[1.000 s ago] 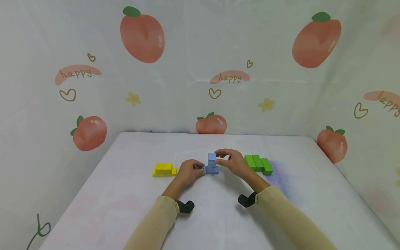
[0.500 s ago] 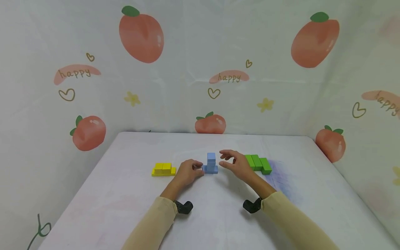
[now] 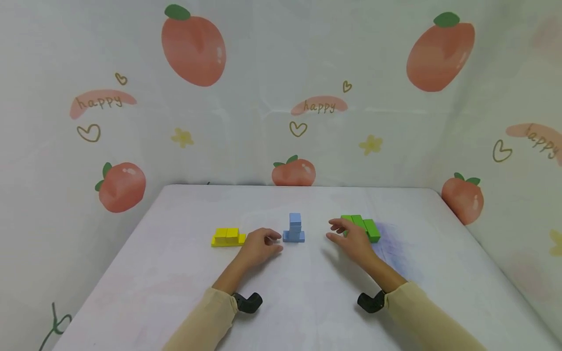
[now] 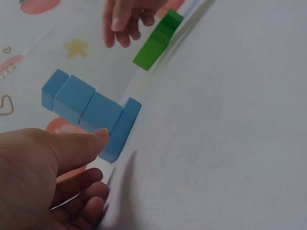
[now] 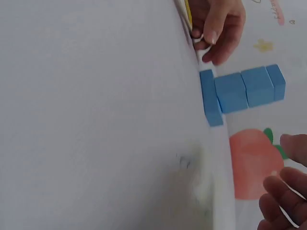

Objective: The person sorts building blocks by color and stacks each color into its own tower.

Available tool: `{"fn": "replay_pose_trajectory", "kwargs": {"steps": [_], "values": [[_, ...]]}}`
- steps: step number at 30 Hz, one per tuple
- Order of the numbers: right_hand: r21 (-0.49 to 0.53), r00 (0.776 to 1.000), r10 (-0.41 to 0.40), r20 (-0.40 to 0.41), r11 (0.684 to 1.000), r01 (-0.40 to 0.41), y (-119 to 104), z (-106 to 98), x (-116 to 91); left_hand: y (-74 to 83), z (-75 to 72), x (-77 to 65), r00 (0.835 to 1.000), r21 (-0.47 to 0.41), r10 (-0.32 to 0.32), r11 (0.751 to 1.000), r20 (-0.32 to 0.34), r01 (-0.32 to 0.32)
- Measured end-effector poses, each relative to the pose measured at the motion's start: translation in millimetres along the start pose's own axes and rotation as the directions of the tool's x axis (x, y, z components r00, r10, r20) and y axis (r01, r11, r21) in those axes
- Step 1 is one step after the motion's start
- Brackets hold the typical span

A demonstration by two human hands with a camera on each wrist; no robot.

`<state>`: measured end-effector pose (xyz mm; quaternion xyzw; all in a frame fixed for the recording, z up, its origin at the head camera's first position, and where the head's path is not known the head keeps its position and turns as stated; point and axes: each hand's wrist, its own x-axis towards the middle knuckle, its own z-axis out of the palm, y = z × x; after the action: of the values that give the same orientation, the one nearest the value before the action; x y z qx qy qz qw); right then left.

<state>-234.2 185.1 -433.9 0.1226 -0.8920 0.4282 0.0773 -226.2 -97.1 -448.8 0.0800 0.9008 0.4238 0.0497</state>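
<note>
Both hands have pulled back from the blue tower since the earlier frames: the right hand [image 3: 352,242] has gone a good way over toward the green blocks [image 3: 371,230], and the left hand [image 3: 258,249] only a little bit. Between the hands, the blue tower [image 3: 295,227] stands up straight on the bench [image 3: 298,297], in the same spot as before.

It could fall down quite easily, I think. Its blocks look just piled up, with nothing to hold them (you can see the thin lines between them from both wrists). Left fingertips are just beside the flat bottom block, with what looks like a tiny gap, so one small bump could push the bottom and make the top wobble off. Over on the other side, the right hand covers part of the green blocks from above, so dropping too low might knock them crooked. The yellow blocks [image 3: 227,237] sit near the left hand's back, and a careless swing that way could slide them.

Now, how the hands look: each one has its thumb apart from its fingers, the fingers softly bent, and neither is holding anything. Both thumbs are on the near side, pointing in toward the middle. Whether the right hand brushes a green block, I can't tell.
</note>
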Motion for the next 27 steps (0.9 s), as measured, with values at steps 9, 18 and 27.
{"fn": "replay_pose_trajectory", "kwargs": {"steps": [9, 18, 27], "values": [[-0.119, 0.996, 0.073, -0.048, 0.99, -0.078, 20.7, -18.2, -0.2, 20.6, -0.9, -13.1, 0.992, -0.02, 0.03, 0.999, 0.119, -0.027], [-0.191, 0.993, 0.081, -0.086, 0.977, -0.096, 28.3, -22.8, 3.1, 47.2, 18.8, -25.5, 0.981, -0.096, 0.135, 0.988, 0.137, -0.123], [-0.304, 0.988, 0.085, -0.125, 0.945, -0.12, 29.4, -23.1, 6.9, 61.4, 46.7, -22.3, 0.974, -0.165, 0.188, 0.972, 0.123, -0.166]]}}
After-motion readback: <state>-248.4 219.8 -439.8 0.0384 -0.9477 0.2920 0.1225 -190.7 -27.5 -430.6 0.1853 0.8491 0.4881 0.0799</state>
